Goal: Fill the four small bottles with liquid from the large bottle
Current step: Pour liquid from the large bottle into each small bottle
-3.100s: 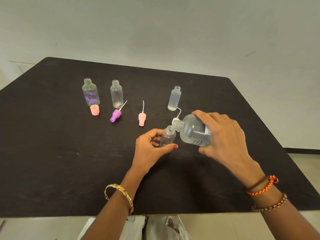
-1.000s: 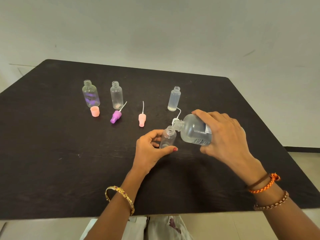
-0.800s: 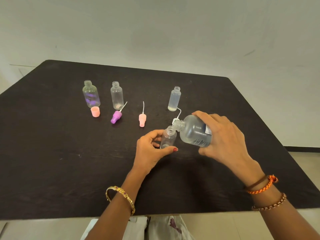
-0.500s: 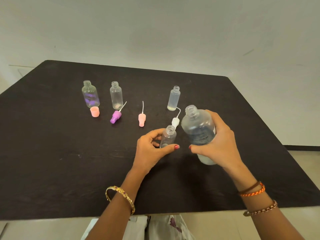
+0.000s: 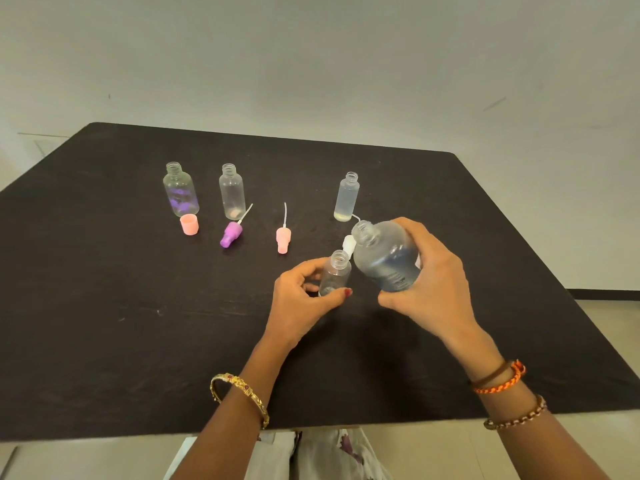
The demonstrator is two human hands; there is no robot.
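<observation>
Left hand (image 5: 300, 296): grips small bottle (image 5: 334, 276) on table (image 5: 104, 323). Right hand (image 5: 431, 284): grips tilted large bottle (image 5: 382, 258). Risk: your pour misses that narrow neck, spilling.

left hand (image 5: 298, 299) holds small bottle (image 5: 334, 277) | right hand (image 5: 433, 275) grips large bottle (image 5: 384, 258)

A dark table (image 5: 104, 323) carries four small bottles (image 5: 232, 192), three coloured caps (image 5: 189, 224) and a white cap (image 5: 348, 244).
</observation>
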